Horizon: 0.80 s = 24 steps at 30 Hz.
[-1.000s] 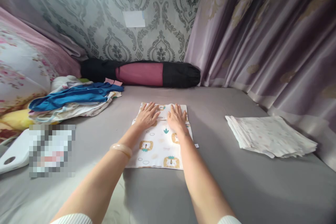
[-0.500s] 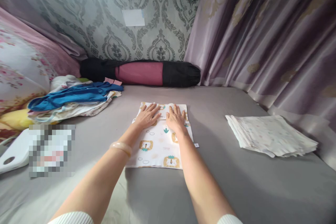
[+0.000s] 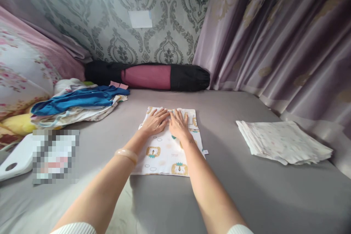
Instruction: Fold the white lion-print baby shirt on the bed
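A white cloth printed with small lions [image 3: 164, 153] lies flat on the grey bed sheet [image 3: 246, 193] in front of me. My left hand [image 3: 155, 122] rests palm down on its far part, fingers spread. My right hand [image 3: 178, 125] lies flat beside it, fingers apart, almost touching the left hand. Neither hand grips anything. A pale bangle sits on my left wrist.
A stack of folded white cloths [image 3: 282, 141] lies to the right. A heap of loose clothes with a blue garment [image 3: 79, 100] is at the left. A black and red roll bag [image 3: 148, 76] lies along the wall. Curtains [image 3: 274, 36] hang on the right.
My right hand has slid left across the cloth toward my left hand. The left hand has barely moved.
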Motion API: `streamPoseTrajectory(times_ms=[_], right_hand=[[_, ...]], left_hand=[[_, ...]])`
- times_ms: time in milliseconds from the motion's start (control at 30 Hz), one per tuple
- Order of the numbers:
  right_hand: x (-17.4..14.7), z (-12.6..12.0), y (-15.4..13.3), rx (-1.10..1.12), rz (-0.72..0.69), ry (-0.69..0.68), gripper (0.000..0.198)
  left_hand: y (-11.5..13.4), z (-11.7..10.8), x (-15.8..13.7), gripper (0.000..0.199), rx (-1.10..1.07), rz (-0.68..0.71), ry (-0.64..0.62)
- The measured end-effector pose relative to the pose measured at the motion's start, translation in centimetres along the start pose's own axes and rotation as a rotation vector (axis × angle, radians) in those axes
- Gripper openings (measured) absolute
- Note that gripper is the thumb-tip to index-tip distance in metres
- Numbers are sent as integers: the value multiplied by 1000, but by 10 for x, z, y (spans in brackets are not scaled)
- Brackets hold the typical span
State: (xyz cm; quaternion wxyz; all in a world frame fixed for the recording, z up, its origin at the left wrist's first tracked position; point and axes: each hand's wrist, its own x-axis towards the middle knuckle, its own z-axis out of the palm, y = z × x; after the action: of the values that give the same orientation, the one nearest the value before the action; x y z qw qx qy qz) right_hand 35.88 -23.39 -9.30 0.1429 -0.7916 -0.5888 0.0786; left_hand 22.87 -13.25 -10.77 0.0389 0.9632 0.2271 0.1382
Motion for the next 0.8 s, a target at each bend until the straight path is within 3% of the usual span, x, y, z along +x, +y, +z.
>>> streamPoseTrajectory(times_ms=[500,667,800], right_hand=[[-2,13,-2,-59,-10,73,55],[-6,5,2,-37,-33,-11,55],[-28,-2,6,-66,-123,-66,55]], left_hand=[[1,6,1,52,81,-9,-24],[10,8,-9,50,117,-152,-41],[21,4,-32,50,125,-146,-34]])
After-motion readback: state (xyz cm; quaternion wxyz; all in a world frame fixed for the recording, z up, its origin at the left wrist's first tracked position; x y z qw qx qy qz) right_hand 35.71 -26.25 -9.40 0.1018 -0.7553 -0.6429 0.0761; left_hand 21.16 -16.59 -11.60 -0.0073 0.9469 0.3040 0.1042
